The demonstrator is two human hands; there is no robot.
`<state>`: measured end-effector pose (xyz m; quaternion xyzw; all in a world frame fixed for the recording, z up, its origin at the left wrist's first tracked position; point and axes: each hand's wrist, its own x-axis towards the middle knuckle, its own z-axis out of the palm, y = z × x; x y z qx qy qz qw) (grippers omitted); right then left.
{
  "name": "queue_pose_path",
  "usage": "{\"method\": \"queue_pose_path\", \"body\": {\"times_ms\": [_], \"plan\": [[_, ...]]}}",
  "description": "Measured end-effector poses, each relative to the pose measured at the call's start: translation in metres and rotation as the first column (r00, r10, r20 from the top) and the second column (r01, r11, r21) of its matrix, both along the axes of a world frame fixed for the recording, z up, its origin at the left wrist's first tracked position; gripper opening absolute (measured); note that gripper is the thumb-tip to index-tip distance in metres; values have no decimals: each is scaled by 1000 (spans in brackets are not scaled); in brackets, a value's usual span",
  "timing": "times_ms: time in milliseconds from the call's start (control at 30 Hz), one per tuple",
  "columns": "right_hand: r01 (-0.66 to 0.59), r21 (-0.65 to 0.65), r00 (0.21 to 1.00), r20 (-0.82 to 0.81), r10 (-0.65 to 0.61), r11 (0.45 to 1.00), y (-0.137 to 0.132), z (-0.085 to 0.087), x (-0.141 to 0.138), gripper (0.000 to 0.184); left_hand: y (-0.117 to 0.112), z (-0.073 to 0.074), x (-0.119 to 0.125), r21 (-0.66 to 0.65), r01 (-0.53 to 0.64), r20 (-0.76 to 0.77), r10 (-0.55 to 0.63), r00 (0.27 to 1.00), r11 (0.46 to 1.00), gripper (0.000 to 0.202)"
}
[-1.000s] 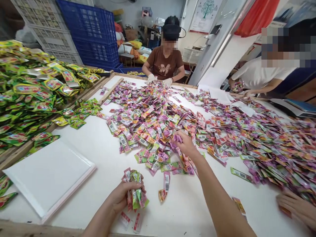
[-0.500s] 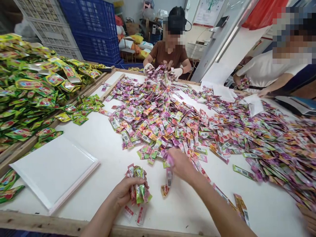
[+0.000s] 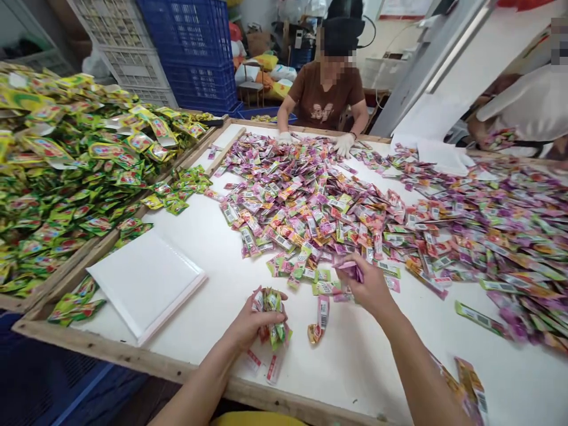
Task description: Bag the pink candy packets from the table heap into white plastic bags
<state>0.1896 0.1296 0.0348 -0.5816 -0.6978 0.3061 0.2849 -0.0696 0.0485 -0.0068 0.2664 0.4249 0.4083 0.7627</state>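
White table (image 3: 213, 254) holds sachet heap (image 3: 310, 201), white board (image 3: 146, 281), left hand (image 3: 248, 324)'s sachet bundle (image 3: 271, 310).

Your left grip (image 3: 249, 322) wraps the bundle of sachets (image 3: 271, 307), so its lower half is hidden behind your fingers. Your wrist covers part of the two loose sachets (image 3: 274, 370) lying near the bench (image 3: 332, 378) edge. The purple sachet (image 3: 350, 271) pinched in your right grip (image 3: 370, 290) is blurred, and its print cannot be read. Your right forearm hides the sachets beneath it. The green packet pile (image 3: 66, 177) runs off the left edge, and the person in white (image 3: 532, 106) is cut by the right edge.
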Motion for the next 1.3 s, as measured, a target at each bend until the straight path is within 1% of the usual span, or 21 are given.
{"method": "queue_pose_path", "body": {"times_ms": [33,100,167,267,367,433,467,533,600,633,700,733,767,833,967,1033,1100,1167,1200,1267,1300], "plan": [[41,-95,993,-106,-51,995,-15,2,-6,15,-1,2,1,32,-1,-32,2,999,999,45],[45,-261,949,-290,-123,964,-45,1,-28,23,-3,5,4,96,12,-93,-3,996,995,45],[21,-347,880,-438,-182,938,-70,-10,-58,26,-5,9,5,168,45,-156,-19,988,985,44],[39,-370,795,-551,-253,928,-89,-29,-93,26,-9,18,3,295,118,-238,-47,970,948,49],[38,-323,765,-600,-236,946,-94,-39,-108,23,-14,30,-1,424,194,-342,-42,939,885,63],[20,-260,736,-649,-191,965,-97,-38,-111,22,-18,37,-2,465,211,-373,-25,927,860,71],[12,-234,714,-678,-172,972,-98,-37,-113,22,-20,41,-1,463,200,-358,-24,933,864,73],[-19,-205,673,-726,-139,979,-103,-31,-115,28,-24,47,3,410,161,-284,-42,958,898,76],[-70,-185,662,-744,-94,980,-106,-24,-117,39,-28,52,9,336,166,-210,-98,973,927,76],[-96,-171,667,-742,-64,981,-107,-21,-117,46,-30,53,12,313,190,-187,-136,973,930,76],[-139,-158,681,-732,-22,978,-108,-14,-116,59,-33,55,18,312,241,-181,-191,965,919,74],[-150,-162,685,-729,-16,975,-108,-11,-115,64,-35,55,20,322,250,-193,-195,962,913,72],[-146,-169,687,-726,-23,975,-108,-9,-114,67,-37,54,22,329,248,-204,-188,961,911,71],[-107,-172,698,-714,-49,979,-107,-7,-112,65,-40,49,25,328,213,-209,-149,966,920,68],[4,-162,714,-690,-116,987,-107,-12,-116,49,-43,35,29,298,145,-234,-75,969,944,64],[65,-204,668,-719,-195,977,-106,-17,-120,44,-44,31,30,312,138,-295,-43,955,940,59],[108,-273,577,-766,-284,956,-105,-22,-122,43,-44,32,33,344,140,-359,-8,933,929,56],[89,-350,479,-806,-349,932,-103,-24,-122,46,-43,34,35,374,158,-408,10,913,914,54],[66,-380,446,-816,-368,923,-102,-25,-120,48,-42,35,37,387,167,-425,14,905,907,53],[40,-422,423,-814,-398,905,-100,-26,-115,51,-40,35,38,406,180,-452,26,892,896,51],[44,-431,437,-803,-406,901,-101,-27,-112,51,-39,34,38,415,178,-463,39,885,892,52]]}}
